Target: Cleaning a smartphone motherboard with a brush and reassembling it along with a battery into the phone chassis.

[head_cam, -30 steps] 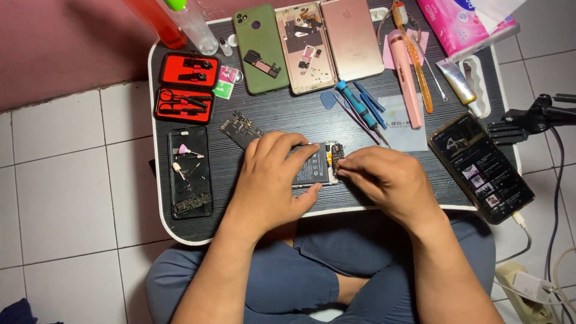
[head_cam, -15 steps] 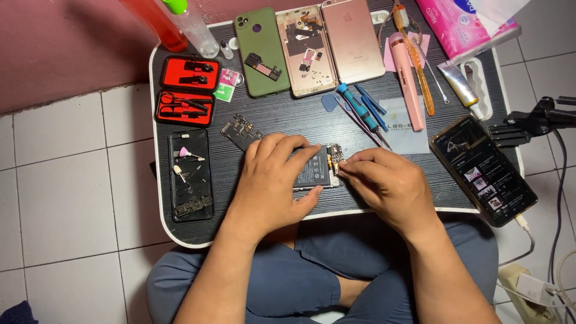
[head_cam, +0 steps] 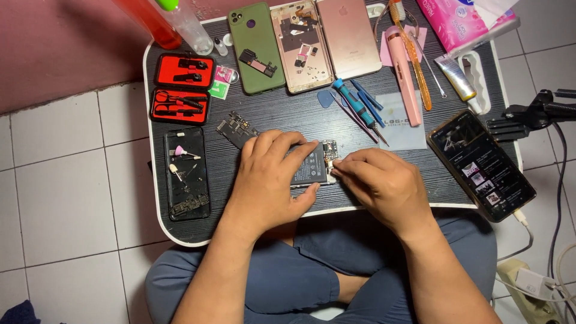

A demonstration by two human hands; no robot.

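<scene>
Lying near the front middle of the dark desk (head_cam: 420,198), an opened phone (head_cam: 312,168) with its black battery showing is pinned under the left hand (head_cam: 270,180), whose fingers (head_cam: 288,150) spread flat across it while the thumb presses the near edge. Just to the right, the right hand (head_cam: 381,183) has its fingers (head_cam: 345,171) pinched together at the phone's exposed circuit end; whether they clamp a small part or tool cannot be told. A loose circuit board (head_cam: 237,129) lies just left of the left hand, and farther left sits a black back cover (head_cam: 186,174) holding small bits. Beyond that, two red tool trays (head_cam: 180,90) rest at the far left. A green phone shell (head_cam: 258,48), an open gold phone frame (head_cam: 300,51) and a pink phone back (head_cam: 348,36) line the far edge. Blue screwdrivers (head_cam: 357,105) lie in the middle, and a lit phone (head_cam: 480,165) lies at the right.
</scene>
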